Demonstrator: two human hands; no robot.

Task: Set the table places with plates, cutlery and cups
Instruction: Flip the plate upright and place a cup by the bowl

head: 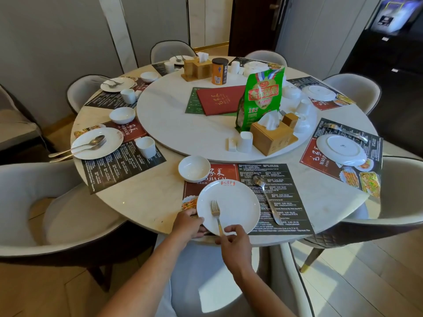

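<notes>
A white plate (238,202) lies on the paper placemat (286,202) at the near edge of the round table. My left hand (188,221) grips the plate's left rim. My right hand (233,240) pinches the handle of a fork (215,211) whose tines rest on the plate. A spoon (266,197) lies on the placemat right of the plate. A white bowl (194,168) stands just beyond the plate. To the left, a place holds a plate with spoon and fork (91,144), a cup (146,147) and a bowl (122,115).
The lazy Susan (174,131) carries a green snack bag (263,99), tissue boxes (271,138), a red menu (217,99), an orange canister (219,70) and loose white cups. An upside-down plate (342,149) and a fork (343,131) lie at the right place. Grey chairs ring the table.
</notes>
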